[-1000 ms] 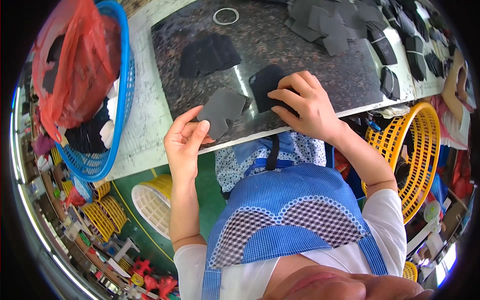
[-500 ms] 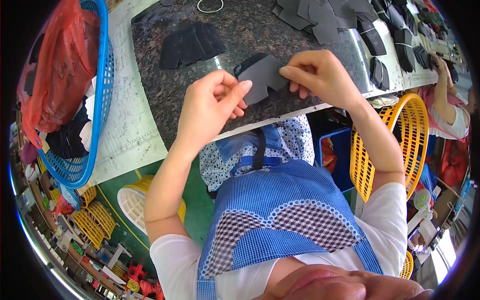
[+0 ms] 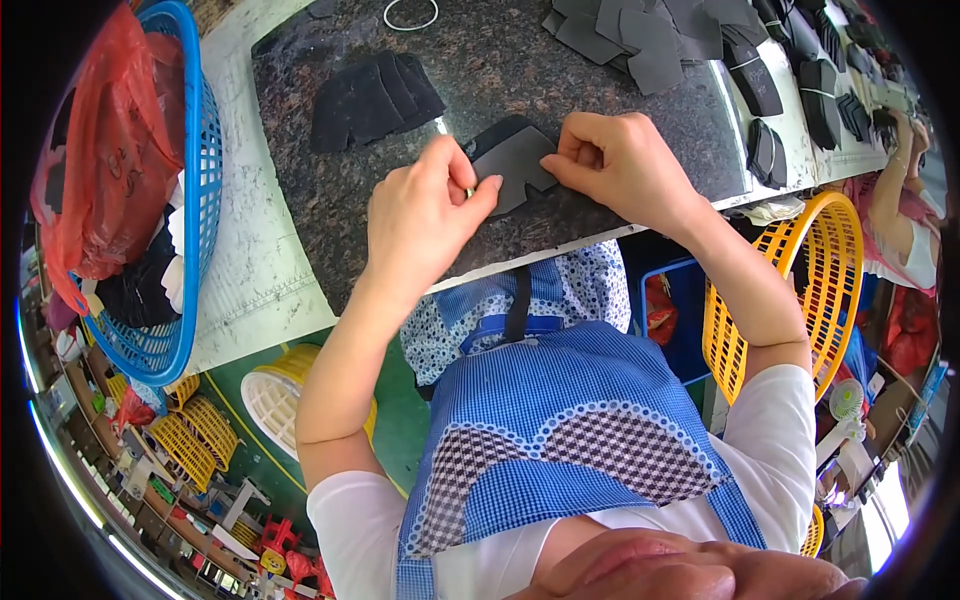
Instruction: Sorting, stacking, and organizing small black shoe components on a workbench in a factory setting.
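Note:
A dark grey cut piece (image 3: 515,165) of flat material lies on the dark speckled stone slab (image 3: 500,70). My left hand (image 3: 425,215) pinches its left edge with thumb and fingers. From the right, my right hand (image 3: 620,165) grips its other edge, fingers curled. A fanned stack of black cut pieces (image 3: 375,95) sits just beyond my left hand on the slab.
More dark pieces (image 3: 650,30) lie at the slab's far right, and a thin ring (image 3: 410,15) at its far edge. A blue basket (image 3: 150,200) with a red bag stands left. A yellow basket (image 3: 800,290) is at my right. Another person's arm (image 3: 895,190) shows far right.
Both hands have come together on the dark grey piece near the slab's front edge. The view has shifted, so the slab and baskets sit lower left in the picture.

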### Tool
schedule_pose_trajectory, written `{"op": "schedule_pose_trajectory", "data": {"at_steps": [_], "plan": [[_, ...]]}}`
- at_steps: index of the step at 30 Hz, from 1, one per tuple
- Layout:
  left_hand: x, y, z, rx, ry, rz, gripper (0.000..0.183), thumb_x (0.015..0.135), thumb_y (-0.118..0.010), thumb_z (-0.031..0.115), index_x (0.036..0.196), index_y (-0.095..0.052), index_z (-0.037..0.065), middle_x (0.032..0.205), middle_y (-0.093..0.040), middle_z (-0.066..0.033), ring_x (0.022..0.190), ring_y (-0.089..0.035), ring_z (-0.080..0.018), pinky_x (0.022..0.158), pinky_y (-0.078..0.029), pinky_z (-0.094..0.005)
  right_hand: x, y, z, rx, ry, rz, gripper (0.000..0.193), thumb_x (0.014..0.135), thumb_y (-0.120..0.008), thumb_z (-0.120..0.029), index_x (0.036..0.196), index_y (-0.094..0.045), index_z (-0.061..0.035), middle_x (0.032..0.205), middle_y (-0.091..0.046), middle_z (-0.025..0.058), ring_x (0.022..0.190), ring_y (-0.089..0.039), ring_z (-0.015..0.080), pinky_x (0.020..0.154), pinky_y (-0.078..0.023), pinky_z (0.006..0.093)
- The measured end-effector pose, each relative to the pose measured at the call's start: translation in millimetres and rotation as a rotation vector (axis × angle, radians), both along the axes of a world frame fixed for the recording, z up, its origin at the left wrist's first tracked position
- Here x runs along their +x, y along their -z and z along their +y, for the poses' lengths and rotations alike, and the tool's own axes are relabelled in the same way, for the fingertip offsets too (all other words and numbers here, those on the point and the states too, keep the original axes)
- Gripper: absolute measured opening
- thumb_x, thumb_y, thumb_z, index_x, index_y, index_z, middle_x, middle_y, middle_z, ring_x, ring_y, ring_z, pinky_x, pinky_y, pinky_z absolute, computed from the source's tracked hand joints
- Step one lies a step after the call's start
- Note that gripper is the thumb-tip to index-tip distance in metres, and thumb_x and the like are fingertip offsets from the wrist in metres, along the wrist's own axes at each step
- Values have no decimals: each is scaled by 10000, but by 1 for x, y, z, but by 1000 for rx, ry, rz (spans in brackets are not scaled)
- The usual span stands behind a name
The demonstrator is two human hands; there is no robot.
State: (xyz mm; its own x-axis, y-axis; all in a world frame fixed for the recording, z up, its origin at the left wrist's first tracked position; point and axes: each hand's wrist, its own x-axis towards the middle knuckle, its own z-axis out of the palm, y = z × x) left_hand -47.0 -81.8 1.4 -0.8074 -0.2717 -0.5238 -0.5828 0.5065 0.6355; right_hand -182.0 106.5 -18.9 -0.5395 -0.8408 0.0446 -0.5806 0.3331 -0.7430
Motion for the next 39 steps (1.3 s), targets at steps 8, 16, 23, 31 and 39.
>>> {"op": "schedule_pose_trajectory", "data": {"at_steps": [8,16,23,31,39], "plan": [[52,26,24,-415,517,555,964,790,-772,458,1505,-346,-28,1584,-327,-190,1490,-281,-351,1225,-227,-488,-26,-17,-1,176,-72,-83,289,828,-785,-137,923,-526,-51,555,-495,40,500,-489,138,498,-376,319],[53,18,2,-388,330,877,565,797,-789,366,1215,-642,14,1275,-596,-137,1206,-558,-338,1053,-437,-461,-3,6,-148,-297,-383,665,244,796,-759,-156,1003,-683,-50,925,-655,89,917,-623,319,803,-523,419],[34,5,-36,-829,209,900,487,873,-734,342,1195,-629,-8,1220,-606,-162,1138,-579,-348,995,-457,-438,-33,5,-160,-140,-162,-95,166,877,-670,-178,916,-739,-33,842,-713,96,773,-678,207,737,-539,361],[8,23,-64,-771,238,795,422,896,-699,246,1223,-620,-8,1190,-605,-163,1109,-574,-330,964,-441,-463,10,-10,4,-290,-305,751,228,732,-771,-128,947,-731,-64,973,-689,41,989,-650,230,793,-524,367],[-134,0,7,-385,309,1088,462,912,-665,146,1365,-576,148,1151,-604,-148,1076,-583,-356,978,-453,-413,-62,-21,31,-221,586,695,328,773,-783,-153,1078,-698,-70,1097,-647,111,1073,-580,336,916,-489,441]]}}
